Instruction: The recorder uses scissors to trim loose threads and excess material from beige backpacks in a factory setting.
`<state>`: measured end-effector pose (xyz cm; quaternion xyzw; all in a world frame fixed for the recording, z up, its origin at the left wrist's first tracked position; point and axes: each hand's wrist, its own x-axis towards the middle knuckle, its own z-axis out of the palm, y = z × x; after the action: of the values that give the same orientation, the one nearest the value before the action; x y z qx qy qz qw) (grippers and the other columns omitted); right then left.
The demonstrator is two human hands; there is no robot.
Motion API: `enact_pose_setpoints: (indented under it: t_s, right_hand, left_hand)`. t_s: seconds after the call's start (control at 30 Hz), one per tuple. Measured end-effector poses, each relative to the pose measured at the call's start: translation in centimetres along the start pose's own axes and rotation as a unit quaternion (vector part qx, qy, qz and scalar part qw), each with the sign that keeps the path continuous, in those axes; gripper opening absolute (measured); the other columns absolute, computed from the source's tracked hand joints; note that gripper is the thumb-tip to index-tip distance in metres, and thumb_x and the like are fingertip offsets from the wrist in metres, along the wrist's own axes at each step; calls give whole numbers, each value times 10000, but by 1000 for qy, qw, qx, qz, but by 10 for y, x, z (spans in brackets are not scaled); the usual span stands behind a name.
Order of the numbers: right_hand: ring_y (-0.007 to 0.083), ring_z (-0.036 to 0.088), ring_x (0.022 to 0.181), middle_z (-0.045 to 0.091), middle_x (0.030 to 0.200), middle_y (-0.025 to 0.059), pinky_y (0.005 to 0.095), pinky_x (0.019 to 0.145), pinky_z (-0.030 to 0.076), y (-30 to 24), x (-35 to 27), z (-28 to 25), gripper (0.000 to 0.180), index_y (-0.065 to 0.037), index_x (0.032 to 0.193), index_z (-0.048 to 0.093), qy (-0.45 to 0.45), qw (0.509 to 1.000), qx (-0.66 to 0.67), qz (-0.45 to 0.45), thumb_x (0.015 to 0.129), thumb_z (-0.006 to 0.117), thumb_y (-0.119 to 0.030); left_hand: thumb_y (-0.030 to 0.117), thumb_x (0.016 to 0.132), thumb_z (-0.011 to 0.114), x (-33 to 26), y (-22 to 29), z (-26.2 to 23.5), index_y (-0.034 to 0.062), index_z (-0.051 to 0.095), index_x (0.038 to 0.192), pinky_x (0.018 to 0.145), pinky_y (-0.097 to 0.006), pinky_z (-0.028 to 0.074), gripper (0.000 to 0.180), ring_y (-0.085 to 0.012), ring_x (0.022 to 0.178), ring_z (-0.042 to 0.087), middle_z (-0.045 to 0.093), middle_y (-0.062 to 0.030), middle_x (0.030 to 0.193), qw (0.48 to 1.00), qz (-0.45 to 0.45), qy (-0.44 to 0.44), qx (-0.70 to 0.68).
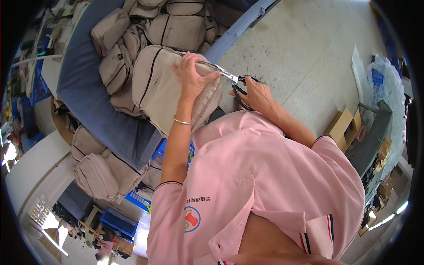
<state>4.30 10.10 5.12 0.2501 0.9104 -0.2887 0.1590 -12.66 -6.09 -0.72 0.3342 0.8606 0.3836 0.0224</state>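
A beige backpack (161,84) with a dark zipper line leans in front of me, across my lap. My left hand (193,79), with a bracelet at the wrist, is closed on the backpack's upper right edge, thumb pointing right. Black-handled scissors (229,76) are in my right hand (257,93), its fingers through the handle loops. The silver blades point left and touch or nearly touch the backpack's edge beside my left thumb. Whether a thread or fabric lies between the blades is too small to tell.
Several similar backpacks (176,32) are heaped in a blue fabric-lined bin (84,70) beyond and left. More beige bags (99,174) lie at lower left, near a blue crate (119,221). On the right are a cardboard box (339,128) and clear plastic wrap (388,88). Grey floor (304,48) spreads upper right.
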Motion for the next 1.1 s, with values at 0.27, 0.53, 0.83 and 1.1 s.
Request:
enact_pose_setpoints:
  t_s: [0.27,0.53,0.83,1.1]
  right_hand:
    - [407,675,805,680,872,224,483,700,516,-3,0,-4,651,30,1000,551,4,999,-40,-5,834,695,-583]
    - [409,679,755,685,831,235,482,668,523,2,-2,-14,605,20,947,564,-19,999,-29,-14,867,658,-572]
    - [380,672,671,650,695,218,464,604,498,23,13,4,516,24,895,604,-33,996,9,-78,872,699,-483]
    - [174,609,541,560,592,127,331,520,462,-13,66,-4,489,32,854,588,-8,932,361,-33,872,728,-436]
  left_hand:
    - [660,576,831,-2,-5,6,137,575,1023,1091,-650,85,734,-292,1318,443,586,-53,1218,1000,-1,15,-15]
    - [631,596,840,-3,-1,7,138,573,1042,1080,-655,131,717,-274,1317,443,578,-27,1212,1000,-10,12,9]
    - [727,601,773,-6,-5,10,147,560,1042,1081,-697,93,759,-277,1327,442,572,-59,1229,1000,2,30,-3]
    - [561,822,694,-22,3,13,105,534,1260,1126,-603,158,652,-303,1340,421,537,-92,1342,993,-15,113,-22]
